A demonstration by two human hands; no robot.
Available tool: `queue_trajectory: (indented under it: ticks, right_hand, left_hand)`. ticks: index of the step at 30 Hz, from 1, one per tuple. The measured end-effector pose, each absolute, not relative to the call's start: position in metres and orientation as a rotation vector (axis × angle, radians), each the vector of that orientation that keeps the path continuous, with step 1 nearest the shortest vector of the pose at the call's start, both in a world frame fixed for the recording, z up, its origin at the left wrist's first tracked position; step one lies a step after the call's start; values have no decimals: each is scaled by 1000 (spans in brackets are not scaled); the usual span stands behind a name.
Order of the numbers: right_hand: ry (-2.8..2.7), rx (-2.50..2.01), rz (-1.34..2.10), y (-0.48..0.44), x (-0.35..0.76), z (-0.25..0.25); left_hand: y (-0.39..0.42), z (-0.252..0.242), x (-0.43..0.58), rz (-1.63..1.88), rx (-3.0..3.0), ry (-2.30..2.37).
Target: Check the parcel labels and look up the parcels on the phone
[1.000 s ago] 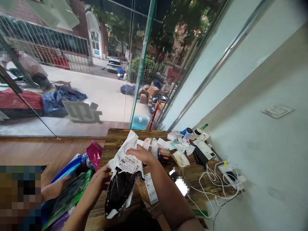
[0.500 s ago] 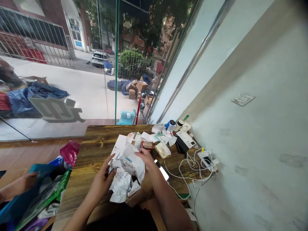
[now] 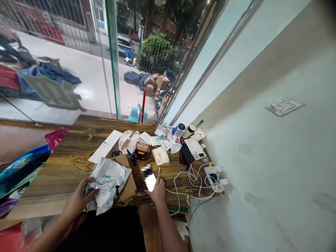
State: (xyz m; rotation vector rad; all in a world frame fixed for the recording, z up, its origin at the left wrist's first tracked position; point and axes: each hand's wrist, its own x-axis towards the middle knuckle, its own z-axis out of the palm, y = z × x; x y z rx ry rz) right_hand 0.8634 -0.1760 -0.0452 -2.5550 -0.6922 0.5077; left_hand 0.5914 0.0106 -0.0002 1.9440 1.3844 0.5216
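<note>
A crumpled white plastic mailing bag (image 3: 105, 185) with a printed label lies near the table's front edge. My left hand (image 3: 82, 196) pinches its left side between thumb and fingers. Under the bag's right side a brown cardboard piece (image 3: 130, 187) shows. My right hand (image 3: 158, 191) grips the lower end of a phone (image 3: 150, 182) with a bright white screen, thumb on one side and fingers on the other. Behind the bag are black-handled scissors (image 3: 116, 152) and an orange-and-black device (image 3: 141, 150).
Loose papers (image 3: 105, 147) and a cream-coloured packet (image 3: 160, 156) lie farther back on the wooden table (image 3: 60, 164). White cables (image 3: 181, 173) tangle beside a power strip (image 3: 212, 176) at the right. A glass pane and the wall (image 3: 249, 157) bound the table. Coloured bags (image 3: 23, 168) stand at left.
My right hand has left the mailing bag and taken hold of the phone. The bag has come down to the left, still in my left hand. The camera view has turned.
</note>
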Motion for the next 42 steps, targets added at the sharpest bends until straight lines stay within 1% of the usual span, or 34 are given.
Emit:
queue_trajectory:
  ticks: [6, 12, 16, 19, 22, 27, 30, 36, 42]
  right_hand:
    - [-816, -2610, 482, -157, 866, -56]
    - [-674, -2523, 621, -149, 874, -61]
    - [-595, -2240, 851, -157, 881, -53]
    - [-609, -1866, 1034, -178, 882, -35]
    - [-630, -1512, 1115, -205, 875, -13]
    - [-269, -912, 1353, -229, 847, 9]
    - [-161, -791, 1445, -221, 829, 25]
    - [-179, -662, 1539, -183, 803, 67]
    - [-270, -613, 1572, -161, 784, 79]
  left_hand:
    - [-4, 8, 613, 464, 1737, 1555]
    - [-9, -4, 631, 494, 1721, 1614]
    - [-12, -9, 637, 519, 1741, 1518]
    - [-17, -4, 639, 617, 1692, 1410]
    - [-22, 5, 640, 644, 1626, 1395]
    - [-27, 13, 644, 656, 1609, 1444]
    - [-26, 13, 647, 705, 1637, 1414]
    - [-18, 10, 652, 825, 1707, 1300]
    - [-13, 10, 655, 842, 1687, 1270]
